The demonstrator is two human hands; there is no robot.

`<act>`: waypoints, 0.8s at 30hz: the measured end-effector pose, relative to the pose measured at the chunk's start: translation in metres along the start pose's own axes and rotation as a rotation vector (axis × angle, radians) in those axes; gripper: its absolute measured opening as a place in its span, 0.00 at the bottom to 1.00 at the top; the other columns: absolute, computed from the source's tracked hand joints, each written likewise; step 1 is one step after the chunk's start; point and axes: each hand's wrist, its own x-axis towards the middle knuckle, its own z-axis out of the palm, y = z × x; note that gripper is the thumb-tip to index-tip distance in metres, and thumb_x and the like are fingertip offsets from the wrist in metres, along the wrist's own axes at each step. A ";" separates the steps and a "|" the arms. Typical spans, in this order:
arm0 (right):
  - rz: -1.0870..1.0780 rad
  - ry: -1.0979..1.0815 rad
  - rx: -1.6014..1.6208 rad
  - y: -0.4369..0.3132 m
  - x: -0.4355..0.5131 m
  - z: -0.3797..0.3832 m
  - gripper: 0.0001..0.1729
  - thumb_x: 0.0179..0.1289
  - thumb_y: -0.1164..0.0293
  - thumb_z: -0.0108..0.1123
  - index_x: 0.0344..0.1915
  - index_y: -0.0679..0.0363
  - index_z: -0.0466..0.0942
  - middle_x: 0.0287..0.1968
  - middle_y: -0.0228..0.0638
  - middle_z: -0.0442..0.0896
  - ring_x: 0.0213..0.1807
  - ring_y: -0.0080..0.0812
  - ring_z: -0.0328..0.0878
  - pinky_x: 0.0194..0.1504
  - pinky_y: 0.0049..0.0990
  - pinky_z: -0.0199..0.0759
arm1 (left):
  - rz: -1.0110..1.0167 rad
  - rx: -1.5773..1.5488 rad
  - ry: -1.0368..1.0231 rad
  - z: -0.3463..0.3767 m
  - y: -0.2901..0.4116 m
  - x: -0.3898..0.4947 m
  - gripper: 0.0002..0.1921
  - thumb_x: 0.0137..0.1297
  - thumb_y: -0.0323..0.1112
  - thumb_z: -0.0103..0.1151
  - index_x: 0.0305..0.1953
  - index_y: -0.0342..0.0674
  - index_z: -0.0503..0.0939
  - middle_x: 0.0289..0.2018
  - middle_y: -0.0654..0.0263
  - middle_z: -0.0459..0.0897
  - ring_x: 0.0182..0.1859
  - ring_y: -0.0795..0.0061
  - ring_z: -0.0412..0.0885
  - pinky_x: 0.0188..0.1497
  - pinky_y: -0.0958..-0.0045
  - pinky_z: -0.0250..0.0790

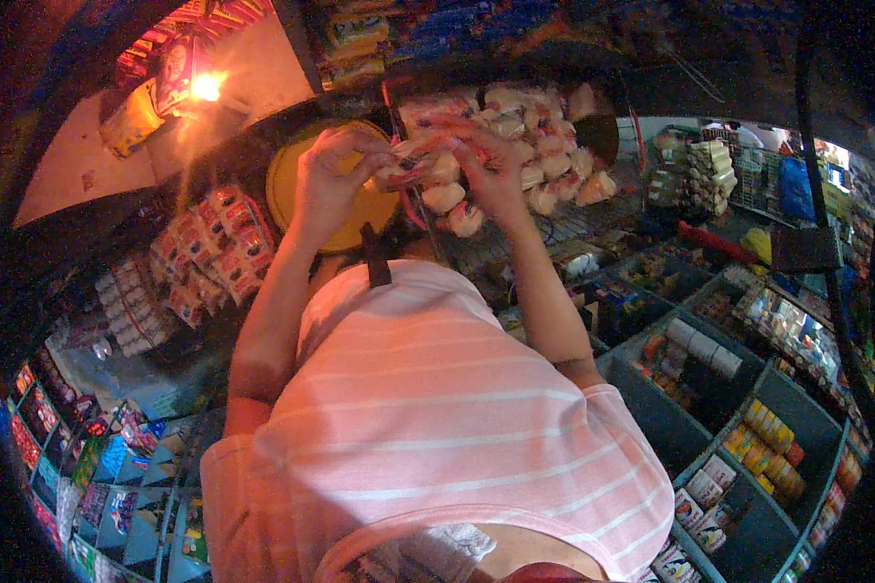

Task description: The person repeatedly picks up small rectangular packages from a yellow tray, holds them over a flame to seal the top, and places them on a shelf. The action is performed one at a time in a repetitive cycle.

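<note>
My left hand [337, 175] pinches one end of a clear plastic packet [406, 169] between thumb and fingers. My right hand [490, 169], a little blurred, has its fingers on the packet's other end. What is inside the packet is hard to make out. Below my left hand lies a round yellow surface [284, 193], perhaps a lid or a stool top. Under and beyond my right hand, several plastic-wrapped bread rolls [554, 164] are piled on a wire rack [590, 218].
A glowing lamp [205, 86] shines near a yellow container [133, 116] at upper left. Hanging sachets [215, 244] and stacked egg trays [127, 306] are on the left. Shelves with cans [765, 444] and cartons [707, 484] stand at lower right. More egg trays [709, 175] are farther back.
</note>
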 end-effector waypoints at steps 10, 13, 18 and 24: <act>0.241 0.205 0.107 0.040 -0.002 0.012 0.09 0.61 0.70 0.58 0.41 0.61 0.77 0.39 0.29 0.80 0.40 0.23 0.74 0.45 0.23 0.67 | -0.195 -0.801 -0.060 0.009 -0.032 0.000 0.06 0.59 0.22 0.52 0.36 0.36 0.79 0.39 0.66 0.80 0.44 0.75 0.77 0.50 0.72 0.68; 0.302 0.037 0.080 0.047 -0.004 0.007 0.12 0.60 0.70 0.59 0.44 0.60 0.78 0.43 0.32 0.80 0.46 0.27 0.75 0.51 0.26 0.67 | -0.183 -0.637 -0.095 0.005 -0.024 -0.003 0.09 0.56 0.21 0.54 0.39 0.35 0.80 0.38 0.64 0.80 0.43 0.73 0.77 0.51 0.71 0.67; 0.030 -0.064 -0.154 -0.007 0.003 0.003 0.12 0.57 0.74 0.59 0.43 0.62 0.78 0.38 0.31 0.80 0.43 0.26 0.75 0.48 0.22 0.67 | -0.091 -0.077 0.053 0.007 -0.002 -0.004 0.13 0.52 0.23 0.58 0.42 0.37 0.81 0.38 0.60 0.80 0.42 0.69 0.78 0.56 0.71 0.64; 0.046 -0.027 -0.293 0.034 0.005 -0.001 0.11 0.57 0.73 0.60 0.41 0.61 0.80 0.41 0.34 0.80 0.46 0.29 0.76 0.52 0.27 0.66 | -0.057 0.017 0.087 0.010 -0.001 0.000 0.12 0.54 0.30 0.63 0.40 0.35 0.80 0.35 0.63 0.80 0.38 0.71 0.78 0.50 0.70 0.68</act>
